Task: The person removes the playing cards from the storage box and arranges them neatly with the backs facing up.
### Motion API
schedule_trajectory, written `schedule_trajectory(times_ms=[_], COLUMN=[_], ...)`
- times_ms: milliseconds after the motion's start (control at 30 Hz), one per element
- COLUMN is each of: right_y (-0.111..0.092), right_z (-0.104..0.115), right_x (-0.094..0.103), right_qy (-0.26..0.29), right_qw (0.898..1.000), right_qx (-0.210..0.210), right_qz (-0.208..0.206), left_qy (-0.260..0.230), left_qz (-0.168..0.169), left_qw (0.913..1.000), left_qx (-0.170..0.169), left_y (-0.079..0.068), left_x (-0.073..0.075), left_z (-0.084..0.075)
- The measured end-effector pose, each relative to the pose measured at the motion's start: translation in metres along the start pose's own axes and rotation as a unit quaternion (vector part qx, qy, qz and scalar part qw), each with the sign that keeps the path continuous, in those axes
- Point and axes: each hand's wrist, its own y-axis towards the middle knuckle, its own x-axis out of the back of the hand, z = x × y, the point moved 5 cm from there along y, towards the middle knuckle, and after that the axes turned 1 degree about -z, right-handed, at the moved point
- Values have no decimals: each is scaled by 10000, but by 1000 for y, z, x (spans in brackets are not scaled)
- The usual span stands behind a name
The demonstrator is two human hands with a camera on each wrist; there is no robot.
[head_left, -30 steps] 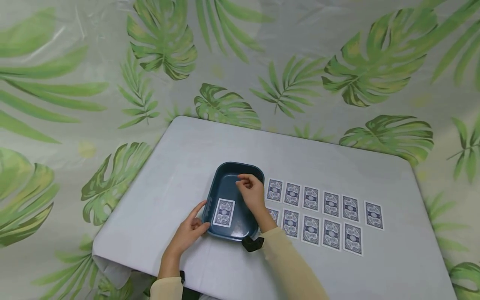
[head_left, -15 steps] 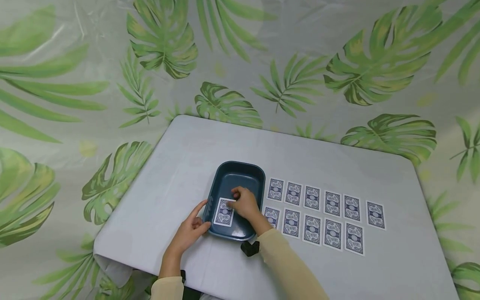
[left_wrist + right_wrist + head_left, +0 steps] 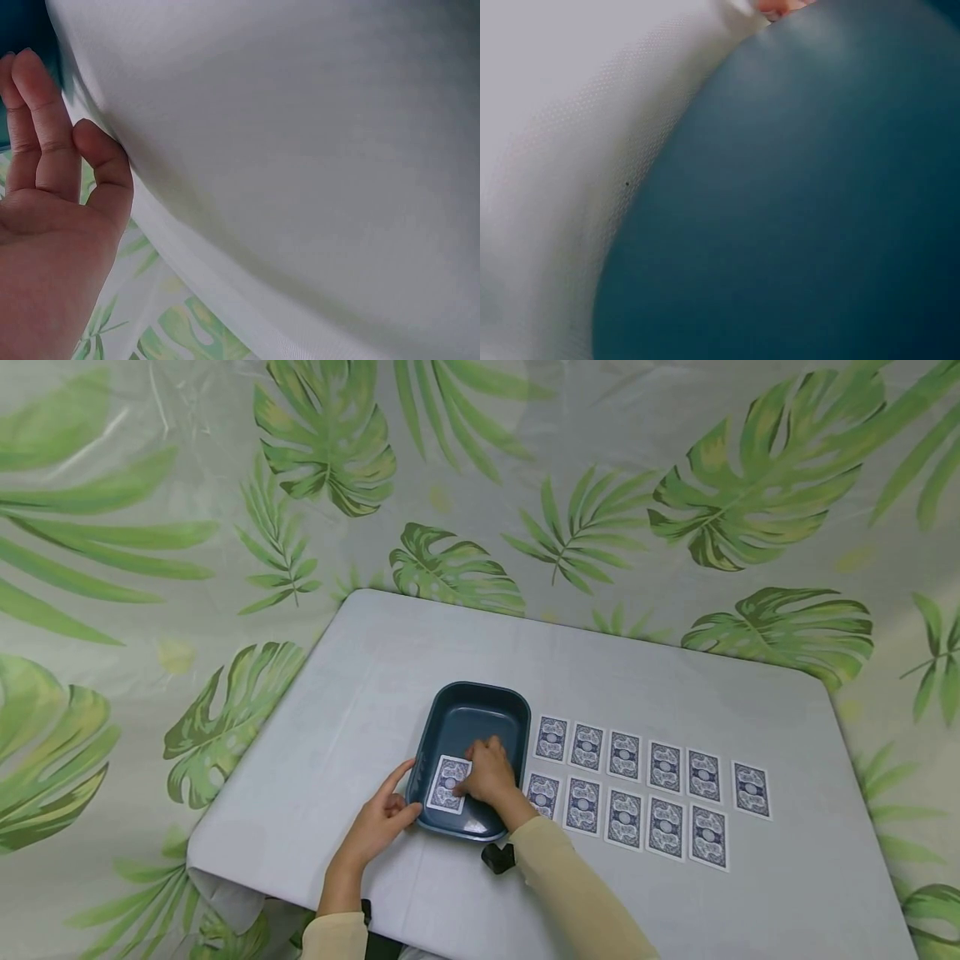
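A dark blue tray [image 3: 487, 720] stands on the table, and a playing card [image 3: 444, 787] lies face down at its near left. My left hand [image 3: 378, 822] rests against the tray's left wall, thumb near the front corner. In the left wrist view the fingers of that hand [image 3: 56, 180] stretch toward the blue tray [image 3: 22, 30]. My right hand [image 3: 491, 772] reaches into the tray, fingertips at the card's right edge. Whether they pinch it is hidden. Mostly the blue tray [image 3: 780, 195] fills the right wrist view, with a bit of skin at the top.
To the right of the tray, several face-down playing cards [image 3: 624, 756] lie in two rows on the white-covered table [image 3: 600, 664]. One card [image 3: 752, 790] sits apart at the right end of the far row. Behind hangs a leaf-patterned sheet [image 3: 570, 535].
My right hand has moved from the tray's far right part toward the near left, down to the card's right edge. The left hand stays against the tray.
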Motion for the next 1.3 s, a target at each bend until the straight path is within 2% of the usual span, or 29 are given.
schedule_trajectory(times_ms=[167, 233, 400, 533, 733, 833, 933, 1067, 1300], right_y=[0, -1, -4, -3, -2, -4, -6, -8, -17], right_z=[-1, -2, -2, -2, -3, -7, -15, -29, -68], right_x=[1, 2, 11, 23, 45, 58, 70, 84, 106], right_qy=[44, 171, 1144, 1918, 2673, 3069, 3363, 3569, 3803], right_qw=[10000, 9998, 9929, 9795, 9592, 9464, 9353, 9254, 9067], right_qx=[-7, -20, 208, 398, 516, 486, 382, 126, -508], right_qz=[-35, -73, -266, -476, -764, -883, -1034, -1269, -1753], left_qy=[-35, -54, -45, -20, -10, -15, -63, -146, -149], left_qz=[125, 153, 183, 177, -17, -12, 51, 171, 255], left_qw=[9999, 9999, 9998, 9998, 9999, 10000, 10000, 9997, 9996], left_qx=[-29, -31, 27, 59, 102, 57, 21, -11, 0], left_y=[-9, -11, -13, -10, 2, 4, 4, 2, 1], left_x=[2, 3, 1, 0, -3, -3, -3, -2, -2], left_z=[-27, -33, -37, -32, -3, 5, 7, 7, 6])
